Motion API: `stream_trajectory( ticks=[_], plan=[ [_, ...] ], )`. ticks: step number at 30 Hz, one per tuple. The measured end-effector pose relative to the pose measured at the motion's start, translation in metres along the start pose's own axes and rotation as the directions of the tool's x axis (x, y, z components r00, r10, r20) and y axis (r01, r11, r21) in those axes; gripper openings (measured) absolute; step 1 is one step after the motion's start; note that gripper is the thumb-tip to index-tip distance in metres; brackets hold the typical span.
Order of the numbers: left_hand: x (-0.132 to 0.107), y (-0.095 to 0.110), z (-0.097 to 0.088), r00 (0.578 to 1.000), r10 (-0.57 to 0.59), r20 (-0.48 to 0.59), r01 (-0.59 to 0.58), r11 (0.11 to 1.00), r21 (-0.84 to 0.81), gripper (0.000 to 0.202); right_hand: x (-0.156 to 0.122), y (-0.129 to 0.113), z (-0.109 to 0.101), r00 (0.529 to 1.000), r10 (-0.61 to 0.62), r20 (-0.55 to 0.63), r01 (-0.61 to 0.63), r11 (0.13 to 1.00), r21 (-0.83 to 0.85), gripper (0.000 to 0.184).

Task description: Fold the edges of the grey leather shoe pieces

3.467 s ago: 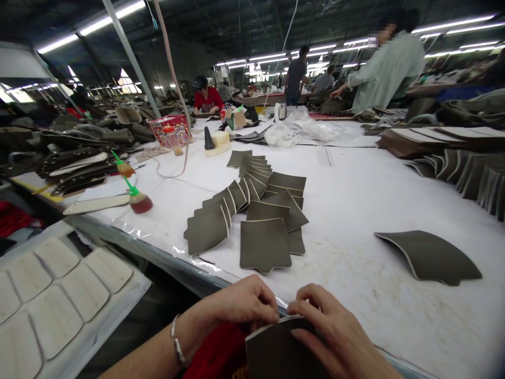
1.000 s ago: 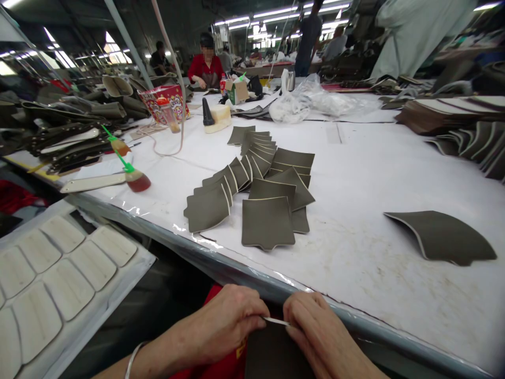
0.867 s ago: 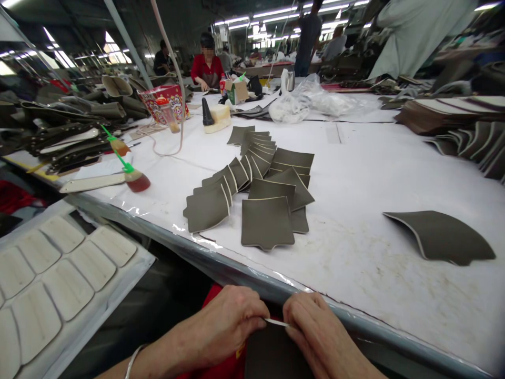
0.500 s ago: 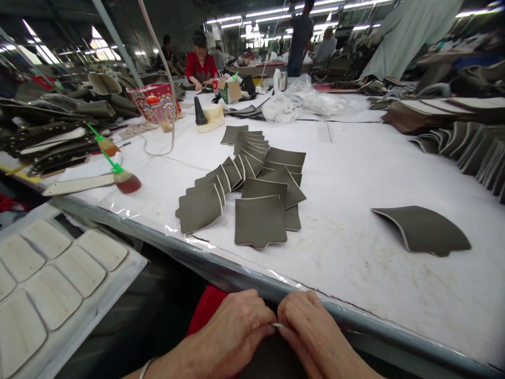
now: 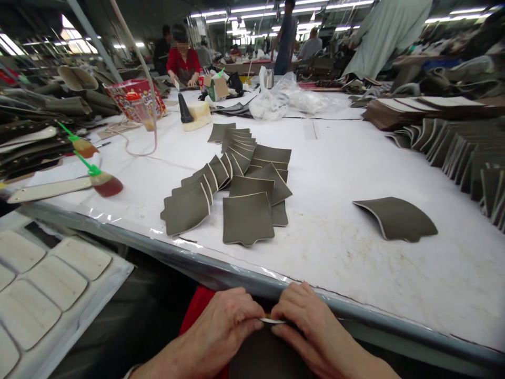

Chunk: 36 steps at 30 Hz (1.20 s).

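Note:
My left hand (image 5: 223,329) and my right hand (image 5: 313,329) are both pinched on the top edge of a dark olive leather piece (image 5: 268,355) held in my lap, just below the table's front edge (image 5: 244,281). The piece has a pale edge between my fingertips. On the white table ahead lies a fanned row of matching olive pieces (image 5: 236,181). One curved olive piece (image 5: 396,218) lies alone to the right.
Two glue bottles with green nozzles (image 5: 98,179) lie at the left. A tray of pale padded pieces (image 5: 47,279) sits lower left. Stacks of olive pieces (image 5: 453,147) fill the right. A cable (image 5: 148,113) hangs over the table. Other people work at the far end.
My hands dropped from the table edge into my lap with the piece and shifted their pinch along its top edge. The view swung slightly to the right.

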<state>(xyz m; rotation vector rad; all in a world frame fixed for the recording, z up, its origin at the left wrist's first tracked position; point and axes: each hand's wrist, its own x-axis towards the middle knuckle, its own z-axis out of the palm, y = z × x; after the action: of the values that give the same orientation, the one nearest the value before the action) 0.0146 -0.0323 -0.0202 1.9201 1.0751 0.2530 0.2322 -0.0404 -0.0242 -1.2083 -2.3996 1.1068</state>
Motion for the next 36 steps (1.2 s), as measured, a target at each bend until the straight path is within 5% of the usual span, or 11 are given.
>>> stream_trajectory(
  ticks=[13,18,25,29,36],
  plan=[
    [-0.005,-0.007,0.001,0.999,-0.033,-0.014,0.031,0.994,-0.105,0.022,-0.016,0.008,-0.016,0.998,0.039,0.058,-0.033,0.995,-0.091,0.02],
    [-0.001,-0.001,0.001,0.996,-0.086,0.007,0.086,0.996,0.037,0.015,-0.017,0.011,-0.011,0.999,-0.036,0.02,0.037,0.996,-0.076,0.021],
    [0.021,0.021,0.014,0.994,0.03,0.109,-0.046,0.988,0.149,0.022,-0.013,0.011,-0.009,0.991,-0.125,-0.046,0.123,0.991,-0.056,0.025],
    [0.017,0.008,0.013,0.994,0.039,0.098,-0.047,0.996,0.078,0.022,-0.02,0.015,-0.009,0.991,-0.124,-0.04,0.122,0.992,-0.04,0.026],
    [-0.011,-0.024,-0.013,0.986,-0.132,0.1,0.136,0.99,-0.03,0.033,-0.029,0.02,-0.014,0.994,-0.083,-0.071,0.087,0.995,0.046,0.032]
  ],
)
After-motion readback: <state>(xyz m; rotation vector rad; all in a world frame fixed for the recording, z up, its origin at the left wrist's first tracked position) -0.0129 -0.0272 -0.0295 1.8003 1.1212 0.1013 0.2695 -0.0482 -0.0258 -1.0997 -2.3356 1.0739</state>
